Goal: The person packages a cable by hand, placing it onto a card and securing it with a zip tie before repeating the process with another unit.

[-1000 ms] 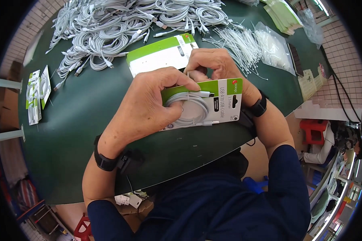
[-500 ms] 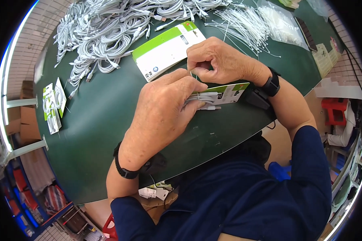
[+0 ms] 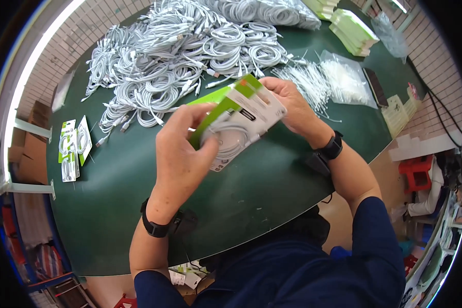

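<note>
My left hand (image 3: 182,151) pinches a green-and-white packaging card (image 3: 256,105), its thumb lying on the front. A coiled white charging cable (image 3: 236,136) sits against the card's face, which is tilted up and slightly blurred. At the card's upper right edge is my right hand (image 3: 300,113), partly behind it. Its fingers are curled closed, and the card hides what they grip. Past the held card, a green strip of the flat cards (image 3: 213,96) on the table shows, mostly covered by the card and my left hand.
A heap of coiled white cables (image 3: 159,66) covers the far side of the green table (image 3: 138,220). White cable ties (image 3: 305,82) lie beside a bag of ties (image 3: 346,79). Carded cables (image 3: 69,149) rest at the left; a card stack (image 3: 354,33) stands far right.
The card with the cable has been lifted and turned, so its front faces up toward me. My right hand has moved from above the left one to the card's right side. The view has shifted.
</note>
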`<action>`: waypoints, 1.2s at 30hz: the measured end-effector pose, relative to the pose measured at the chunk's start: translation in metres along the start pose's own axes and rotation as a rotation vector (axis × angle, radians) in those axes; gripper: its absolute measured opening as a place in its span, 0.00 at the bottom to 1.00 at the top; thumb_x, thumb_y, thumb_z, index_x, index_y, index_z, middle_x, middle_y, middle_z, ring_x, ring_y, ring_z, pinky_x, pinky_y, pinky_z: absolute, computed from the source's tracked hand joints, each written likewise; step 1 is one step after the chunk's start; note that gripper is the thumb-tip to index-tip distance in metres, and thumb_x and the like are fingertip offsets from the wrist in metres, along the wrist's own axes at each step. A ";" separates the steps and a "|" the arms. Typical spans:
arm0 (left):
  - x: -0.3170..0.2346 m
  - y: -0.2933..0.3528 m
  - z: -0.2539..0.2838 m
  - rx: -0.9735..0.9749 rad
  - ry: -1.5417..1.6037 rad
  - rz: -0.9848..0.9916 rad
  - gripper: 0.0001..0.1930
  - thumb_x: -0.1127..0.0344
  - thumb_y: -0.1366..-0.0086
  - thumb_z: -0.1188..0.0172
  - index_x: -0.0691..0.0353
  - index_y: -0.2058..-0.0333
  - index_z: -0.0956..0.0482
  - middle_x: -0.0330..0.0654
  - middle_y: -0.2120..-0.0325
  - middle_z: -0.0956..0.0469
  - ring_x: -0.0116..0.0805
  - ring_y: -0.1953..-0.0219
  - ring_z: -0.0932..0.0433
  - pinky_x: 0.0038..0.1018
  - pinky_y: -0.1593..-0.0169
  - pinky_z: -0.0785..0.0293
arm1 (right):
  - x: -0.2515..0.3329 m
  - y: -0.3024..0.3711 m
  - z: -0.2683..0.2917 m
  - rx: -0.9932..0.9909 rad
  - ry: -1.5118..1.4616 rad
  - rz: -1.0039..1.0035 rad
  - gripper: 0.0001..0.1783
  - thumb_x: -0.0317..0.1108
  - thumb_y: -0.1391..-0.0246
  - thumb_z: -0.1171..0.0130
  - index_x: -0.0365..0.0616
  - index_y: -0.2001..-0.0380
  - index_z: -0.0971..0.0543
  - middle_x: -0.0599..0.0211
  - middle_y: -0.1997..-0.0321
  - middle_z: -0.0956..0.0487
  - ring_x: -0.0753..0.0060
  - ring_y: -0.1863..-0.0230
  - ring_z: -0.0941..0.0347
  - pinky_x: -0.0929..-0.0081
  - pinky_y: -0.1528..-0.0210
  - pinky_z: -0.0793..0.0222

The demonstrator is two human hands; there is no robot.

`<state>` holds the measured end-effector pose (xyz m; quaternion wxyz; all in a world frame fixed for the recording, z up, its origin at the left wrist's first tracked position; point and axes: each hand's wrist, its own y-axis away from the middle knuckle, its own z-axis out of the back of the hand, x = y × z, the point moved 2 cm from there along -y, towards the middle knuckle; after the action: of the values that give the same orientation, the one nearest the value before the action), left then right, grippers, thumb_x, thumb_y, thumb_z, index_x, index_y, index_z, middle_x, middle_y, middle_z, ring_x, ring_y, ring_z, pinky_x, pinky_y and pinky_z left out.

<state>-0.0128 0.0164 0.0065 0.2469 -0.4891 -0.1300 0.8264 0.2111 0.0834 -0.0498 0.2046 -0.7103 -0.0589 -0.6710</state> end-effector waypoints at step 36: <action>0.048 0.007 -0.032 -0.055 0.193 0.069 0.07 0.72 0.33 0.36 0.62 0.57 0.17 0.42 0.62 0.24 0.35 0.60 0.24 0.29 0.55 0.27 | 0.004 0.018 -0.035 0.129 0.035 -0.057 0.17 0.39 0.38 0.35 0.38 0.53 0.18 0.73 0.62 0.17 0.87 0.68 0.26 0.86 0.69 0.30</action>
<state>-0.0064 0.0359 -0.0480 0.2159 -0.5773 -0.1113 0.7795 0.1855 0.0530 -0.0493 0.2318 -0.6818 -0.1188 -0.6836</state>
